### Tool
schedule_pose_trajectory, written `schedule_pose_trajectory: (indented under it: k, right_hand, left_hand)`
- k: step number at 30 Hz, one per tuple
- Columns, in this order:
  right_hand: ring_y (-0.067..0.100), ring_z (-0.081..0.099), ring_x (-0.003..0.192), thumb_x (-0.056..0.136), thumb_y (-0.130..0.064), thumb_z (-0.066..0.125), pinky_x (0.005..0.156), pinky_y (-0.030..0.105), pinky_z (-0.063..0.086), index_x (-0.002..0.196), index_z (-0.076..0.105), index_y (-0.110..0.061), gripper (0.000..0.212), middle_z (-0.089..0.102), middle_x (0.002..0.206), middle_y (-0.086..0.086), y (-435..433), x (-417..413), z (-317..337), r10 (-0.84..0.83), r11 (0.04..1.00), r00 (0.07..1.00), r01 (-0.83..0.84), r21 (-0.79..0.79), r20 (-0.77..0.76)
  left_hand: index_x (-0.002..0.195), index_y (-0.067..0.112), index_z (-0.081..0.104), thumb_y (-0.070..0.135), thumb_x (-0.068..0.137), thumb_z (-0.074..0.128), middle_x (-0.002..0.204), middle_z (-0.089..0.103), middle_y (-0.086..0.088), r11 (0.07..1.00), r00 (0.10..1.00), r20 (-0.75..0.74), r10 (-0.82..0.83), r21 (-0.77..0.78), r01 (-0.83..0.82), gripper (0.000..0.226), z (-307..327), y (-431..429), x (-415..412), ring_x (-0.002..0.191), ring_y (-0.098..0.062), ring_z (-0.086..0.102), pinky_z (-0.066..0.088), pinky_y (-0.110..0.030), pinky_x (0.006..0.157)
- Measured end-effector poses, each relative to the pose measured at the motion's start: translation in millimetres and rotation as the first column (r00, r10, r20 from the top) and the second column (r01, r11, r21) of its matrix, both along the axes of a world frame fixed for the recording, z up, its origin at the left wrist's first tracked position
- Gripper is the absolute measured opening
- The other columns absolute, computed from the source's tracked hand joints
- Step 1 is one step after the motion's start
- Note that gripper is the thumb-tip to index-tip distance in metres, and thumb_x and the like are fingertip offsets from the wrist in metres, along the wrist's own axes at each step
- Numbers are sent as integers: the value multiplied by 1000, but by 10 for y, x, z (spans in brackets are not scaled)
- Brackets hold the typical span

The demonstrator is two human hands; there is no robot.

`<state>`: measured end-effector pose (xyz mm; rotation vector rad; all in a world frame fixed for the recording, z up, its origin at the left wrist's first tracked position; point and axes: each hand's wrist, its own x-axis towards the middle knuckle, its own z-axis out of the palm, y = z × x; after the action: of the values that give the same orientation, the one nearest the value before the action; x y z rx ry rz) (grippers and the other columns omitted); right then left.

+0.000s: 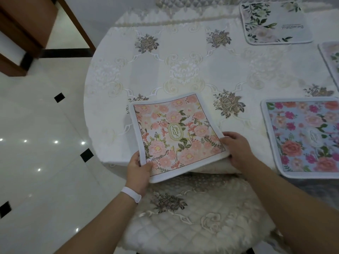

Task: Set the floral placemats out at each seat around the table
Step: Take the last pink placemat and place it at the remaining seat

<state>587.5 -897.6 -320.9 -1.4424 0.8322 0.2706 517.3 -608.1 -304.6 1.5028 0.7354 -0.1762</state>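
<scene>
Pink mat (pixel 174 132), overhanging table (pixel 165 70) edge at 6 o'clock, gripped at near corners by left hand (pixel 138 169) and right hand (pixel 238 151). Released early, could slide onto chair (pixel 192 226); pushed unevenly, would lie skewed.

Embroidered white tablecloth (pixel 183 70) with floral motifs. Quilted cream chair cushion (pixel 192 226) just beside its near edge. Glossy tiled floor (pixel 45 143) left of it; wooden furniture (pixel 23 30) at far left.

Near mat (pixel 176 132): peach-pink blooms, green leaves, white border. Right mat (pixel 302 136): blue ground, magenta and coral flowers, pale border. Far mat (pixel 275 22): white ground, dark green leaves. Cloth (pixel 146 74): cream, grey-brown rose embroidery. Floor (pixel 45 125): white tiles, black diamond insets.
</scene>
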Motion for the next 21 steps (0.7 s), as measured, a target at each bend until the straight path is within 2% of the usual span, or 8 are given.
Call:
schedule_pose_trajectory:
  k: [4,6,9,12,15,19,21]
  right_hand:
    - [30,71,88,85,2,58,81,45,58,97,68,-16,24,72,102,15,-33,-76,2,226,973,973,-228,-40,-34]
    - [27,70,87,84,-2,60,80,43,59,97,66,-16,21,72,100,11,-44,-173,8,286,944,957,-290,-157,-49]
    - [23,67,85,86,-4,62,72,35,56,95,62,-17,15,70,93,5,-47,-332,39,298,914,952,-304,-267,-65]
    - [22,65,86,86,-8,62,73,35,54,94,61,-18,13,69,92,3,-53,-407,35,284,894,956,-293,-339,-77]
    - [21,63,86,88,-11,62,70,32,48,101,60,-16,14,67,94,1,-70,-412,28,301,866,949,-315,-389,-100]
    - [21,61,85,89,-17,63,71,30,45,105,58,-17,16,65,92,1,-100,-465,37,352,821,926,-375,-431,-135]
    - [18,59,77,89,-18,62,69,29,44,107,58,-17,19,62,85,-2,-141,-505,43,372,793,916,-399,-461,-153]
  left_hand:
    - [98,29,63,-11,87,57,101,69,-2,992,996,-1,-86,90,86,42,-35,150,65,94,-28,65,54,-45,87]
    - [96,30,62,-9,86,58,98,68,1,983,992,-6,-126,135,126,41,-45,163,128,89,-24,64,53,-42,85]
    - [98,28,61,-7,86,57,95,66,4,960,983,-10,-182,216,180,37,-52,130,244,85,-19,62,53,-36,79]
    - [107,19,58,-4,86,55,94,64,2,923,968,-22,-251,297,246,31,-48,66,349,82,-17,60,50,-31,73]
    - [108,18,52,0,86,55,89,59,2,888,962,-55,-268,373,269,28,-34,8,390,77,-20,56,48,-30,64]
    - [124,17,46,5,87,59,103,59,-1,888,968,-78,-240,385,251,41,-39,29,332,81,-16,58,44,-25,61]
    - [130,18,44,7,89,60,108,59,-2,869,958,-81,-276,405,285,45,-49,95,284,84,-18,59,45,-26,64]
